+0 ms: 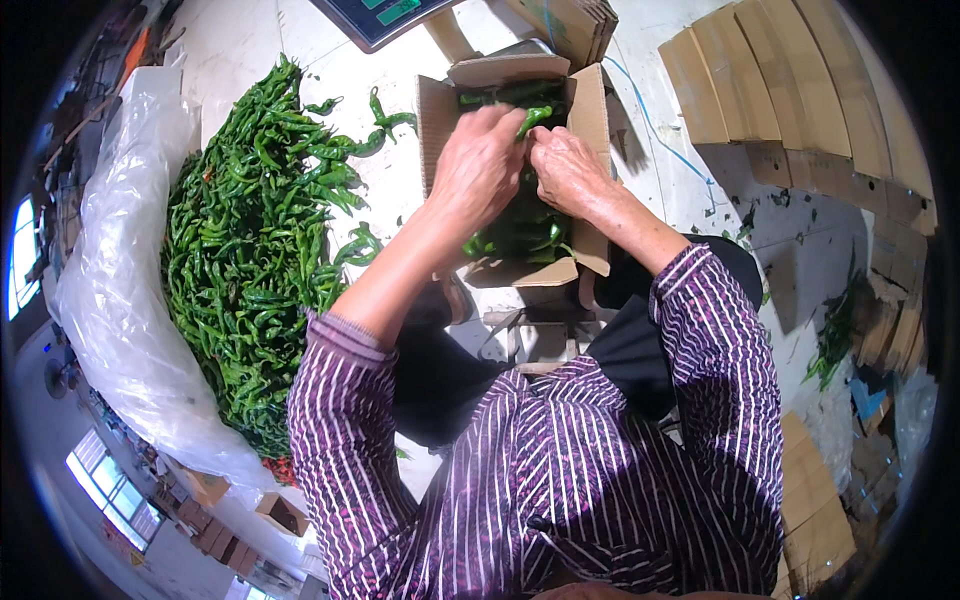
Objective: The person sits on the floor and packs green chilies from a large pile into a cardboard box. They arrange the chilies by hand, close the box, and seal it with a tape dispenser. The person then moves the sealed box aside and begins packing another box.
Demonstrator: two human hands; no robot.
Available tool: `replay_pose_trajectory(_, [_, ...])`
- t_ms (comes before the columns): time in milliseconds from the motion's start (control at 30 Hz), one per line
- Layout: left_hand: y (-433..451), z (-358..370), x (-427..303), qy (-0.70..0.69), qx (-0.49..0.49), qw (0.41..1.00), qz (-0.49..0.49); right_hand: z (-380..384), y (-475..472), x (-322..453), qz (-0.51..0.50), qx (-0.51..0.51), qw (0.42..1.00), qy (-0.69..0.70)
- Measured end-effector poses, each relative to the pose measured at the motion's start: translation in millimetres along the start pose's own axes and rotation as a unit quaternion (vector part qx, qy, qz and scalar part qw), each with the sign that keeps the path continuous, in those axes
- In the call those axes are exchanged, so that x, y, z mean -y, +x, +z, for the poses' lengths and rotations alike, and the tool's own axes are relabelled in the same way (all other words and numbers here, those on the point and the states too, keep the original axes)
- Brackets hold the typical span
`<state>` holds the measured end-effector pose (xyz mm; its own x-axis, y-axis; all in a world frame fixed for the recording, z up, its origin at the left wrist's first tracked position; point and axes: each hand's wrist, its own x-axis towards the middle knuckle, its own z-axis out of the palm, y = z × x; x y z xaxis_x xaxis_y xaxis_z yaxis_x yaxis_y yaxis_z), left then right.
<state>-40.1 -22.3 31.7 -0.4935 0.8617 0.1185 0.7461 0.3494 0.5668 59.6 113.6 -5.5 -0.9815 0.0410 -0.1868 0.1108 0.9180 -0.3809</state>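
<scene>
Before me stands an open cardboard box with its flaps spread, partly filled with green chili peppers. My left hand is over the box, somewhat blurred, its fingers around one bright green chili pepper. Close beside it, my right hand has its fingers curled inward near the lower end of that pepper. Whether the right fingertips pinch anything is hidden by the hand. To the left of the box spreads a large heap of green chili peppers, with a few strays between.
Bunched clear plastic sheeting borders the heap's far left. A digital scale sits beyond the box at the top. Folded cardboard cartons line the right side. A blue strap and leaf scraps lie on the pale floor.
</scene>
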Motion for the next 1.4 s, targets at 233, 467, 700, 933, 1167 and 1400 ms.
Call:
replay_pose_trajectory(233, [16.4, 73.0, 42.3, 0.175, 0.072, 0.981, -0.052, 16.0, -7.4, -5.1, 0.027, -0.047, 0.998, 0.042])
replay_pose_trajectory(467, [19.8, 58.2, 55.0, 0.075, 0.051, 0.995, -0.028, -3.7, 6.0, -14.0, 0.080, -0.031, 0.990, 0.116])
replay_pose_trajectory(700, [-2.8, -36.0, 22.5, -0.092, 0.048, 0.985, -0.138, -1.9, 0.5, -29.5, 0.106, -0.096, 0.987, 0.069])
replay_pose_trajectory(933, [-68.6, -31.0, -15.3, 0.185, 0.291, 0.934, -0.095, -23.2, -7.5, 0.8, 0.067, -0.155, 0.983, 0.064])
replay_pose_trajectory(1167, [-77.9, -36.3, -16.4, 0.247, 0.327, 0.912, 0.007, -24.6, -50.1, 10.3, -0.054, -0.195, 0.974, -0.107])
replay_pose_trajectory(1400, [-88.1, -26.8, 5.0, 0.226, 0.313, 0.912, 0.135, -17.6, -64.8, 37.5, -0.124, 0.158, 0.978, 0.047])
